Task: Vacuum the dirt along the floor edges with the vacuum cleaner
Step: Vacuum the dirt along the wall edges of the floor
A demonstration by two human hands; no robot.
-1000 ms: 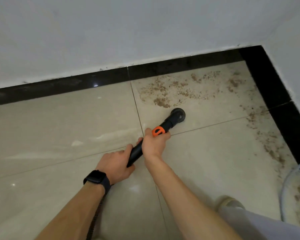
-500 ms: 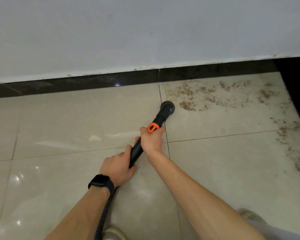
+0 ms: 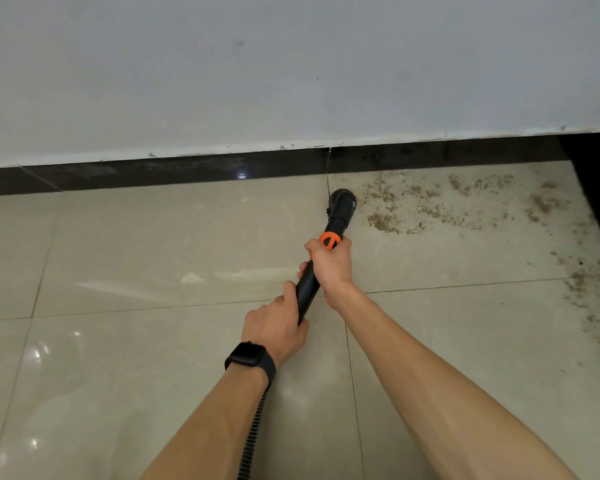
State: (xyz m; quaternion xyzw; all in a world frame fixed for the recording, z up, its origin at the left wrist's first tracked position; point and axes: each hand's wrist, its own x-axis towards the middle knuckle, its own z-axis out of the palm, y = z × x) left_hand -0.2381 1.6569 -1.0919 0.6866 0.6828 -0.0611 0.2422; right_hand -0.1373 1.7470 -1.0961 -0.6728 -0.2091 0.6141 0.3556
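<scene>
From the head view, the job looks partly done (a judgement only). The glossy beige floor tiles (image 3: 153, 244) to the left of the nozzle (image 3: 342, 200) show no grit along the far edge. To its right a brown, crumbly patch of dirt (image 3: 413, 206) spreads along the far skirting (image 3: 187, 169). A second strip of dirt (image 3: 589, 306) runs down the right edge, so the corner and that whole side are left to do.

The vacuum cleaner shows only as a rigid black wand (image 3: 307, 289) with an orange collar (image 3: 329, 240). Its round dark nozzle sits on a tile joint, near the skirting and just beside the dirt's left margin. A ribbed, springy hose (image 3: 253, 434) trails from it under the left forearm.

The right hand (image 3: 329, 265) has its fingers wrapped round the wand just below the collar. The left hand (image 3: 274, 327), above a black wristwatch (image 3: 250, 355), curls round the wand's near end. The skirting is polished black, and the wall (image 3: 291, 64) above it is matt white and chipped at its lower edge.
</scene>
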